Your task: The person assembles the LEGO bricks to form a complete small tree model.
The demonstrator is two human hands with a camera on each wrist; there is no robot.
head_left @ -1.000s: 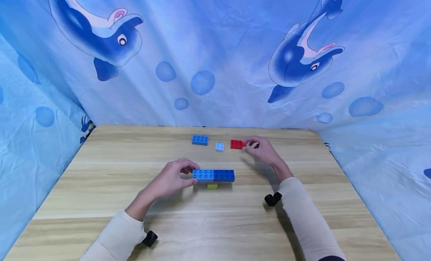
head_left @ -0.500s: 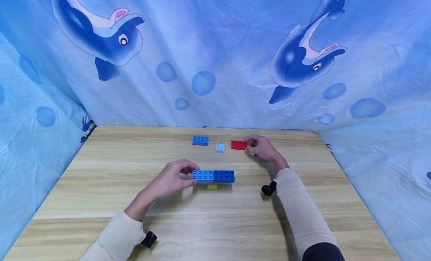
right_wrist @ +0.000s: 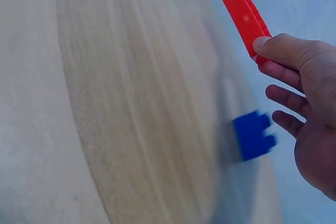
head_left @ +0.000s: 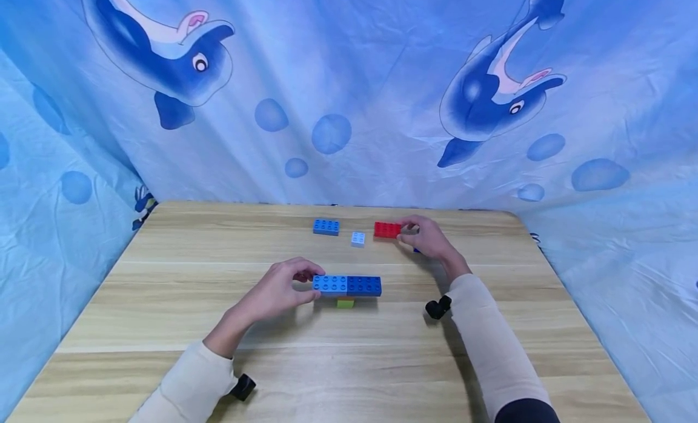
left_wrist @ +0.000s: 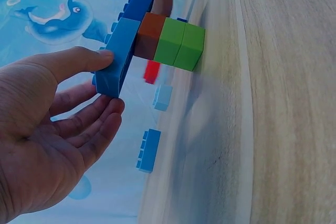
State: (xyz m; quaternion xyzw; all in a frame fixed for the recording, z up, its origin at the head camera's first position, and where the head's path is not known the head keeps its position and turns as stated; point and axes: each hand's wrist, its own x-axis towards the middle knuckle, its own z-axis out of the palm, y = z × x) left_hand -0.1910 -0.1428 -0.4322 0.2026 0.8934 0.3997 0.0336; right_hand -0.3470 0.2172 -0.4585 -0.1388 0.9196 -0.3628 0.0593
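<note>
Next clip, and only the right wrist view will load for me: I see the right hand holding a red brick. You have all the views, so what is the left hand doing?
Observer: The left hand pinches a light blue brick, which sits end to end with a dark blue brick.
Operator: Is anything underneath that pair?
Observer: Yes, the left wrist view shows a brown brick under them, then two green bricks below it.
Operator: And what else is lying loose on the far side of the table?
Observer: The head view shows a spare blue brick to the left of the small pale brick, apart from it.
</note>
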